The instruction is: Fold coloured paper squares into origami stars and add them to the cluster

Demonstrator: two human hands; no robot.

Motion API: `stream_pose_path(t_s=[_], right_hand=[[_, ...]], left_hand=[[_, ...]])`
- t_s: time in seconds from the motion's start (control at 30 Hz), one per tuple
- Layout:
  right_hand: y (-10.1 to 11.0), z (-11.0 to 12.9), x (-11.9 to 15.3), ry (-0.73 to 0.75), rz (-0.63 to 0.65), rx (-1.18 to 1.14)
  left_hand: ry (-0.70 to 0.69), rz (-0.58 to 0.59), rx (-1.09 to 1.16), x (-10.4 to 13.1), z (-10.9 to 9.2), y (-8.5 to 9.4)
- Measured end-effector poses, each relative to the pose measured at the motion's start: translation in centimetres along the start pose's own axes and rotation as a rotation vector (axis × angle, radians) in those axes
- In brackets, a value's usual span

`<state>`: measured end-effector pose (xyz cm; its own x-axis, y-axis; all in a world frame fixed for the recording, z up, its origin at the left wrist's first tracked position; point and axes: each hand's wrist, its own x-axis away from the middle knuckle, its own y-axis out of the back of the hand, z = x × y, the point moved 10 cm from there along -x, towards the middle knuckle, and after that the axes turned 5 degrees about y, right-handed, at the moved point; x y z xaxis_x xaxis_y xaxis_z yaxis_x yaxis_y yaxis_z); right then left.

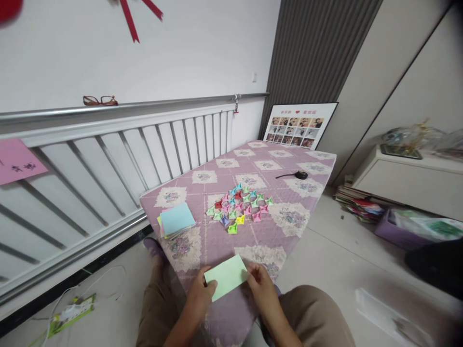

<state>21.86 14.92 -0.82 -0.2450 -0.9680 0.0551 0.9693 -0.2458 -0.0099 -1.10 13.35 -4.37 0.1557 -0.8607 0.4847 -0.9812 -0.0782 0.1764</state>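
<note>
A light green sheet of paper (pixel 227 277) is held up between my two hands above the near part of the table. My left hand (pixel 202 289) pinches its left edge, thumb on top. At its right end, the fingers of my right hand (pixel 261 285) close on the corner. Beyond the sheet, several small folded paper pieces (pixel 247 210) in pink, green, blue, red, yellow and purple sit in rows on the cloth. To the left lies a stack of coloured paper (pixel 177 219) with a light blue sheet on top.
A purple patterned cloth covers the table (pixel 249 243). A black tape measure (pixel 301 175) lies toward its far right. A white radiator (pixel 173 144) runs along the left, with glasses (pixel 100 100) on the rail above. A framed photo board (pixel 299 126) leans behind the table.
</note>
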Motion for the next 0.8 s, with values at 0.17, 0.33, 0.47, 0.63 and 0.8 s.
stream_pose_path(t_s=[0.17,0.33,0.47,0.63,0.8], right_hand=[[-1.8,4.3,2.2,0.52,0.169,0.523],[-6.8,3.8,5.4,0.673,0.398,0.799],[-8.5,2.6,5.6,0.677,0.422,0.906],[-8.9,1.3,5.2,0.652,0.433,0.969],[-8.7,1.2,5.3,0.641,0.42,0.975]], left_hand=[[0.036,0.011,-0.115,-0.9,1.1,-0.2],[0.045,0.03,-0.138,-1.2,1.5,-0.5],[0.027,0.061,-0.152,-0.9,1.5,-0.4],[-0.11,0.03,-0.328,-0.2,0.4,1.4],[-0.513,-0.093,-0.533,2.3,-2.8,3.1]])
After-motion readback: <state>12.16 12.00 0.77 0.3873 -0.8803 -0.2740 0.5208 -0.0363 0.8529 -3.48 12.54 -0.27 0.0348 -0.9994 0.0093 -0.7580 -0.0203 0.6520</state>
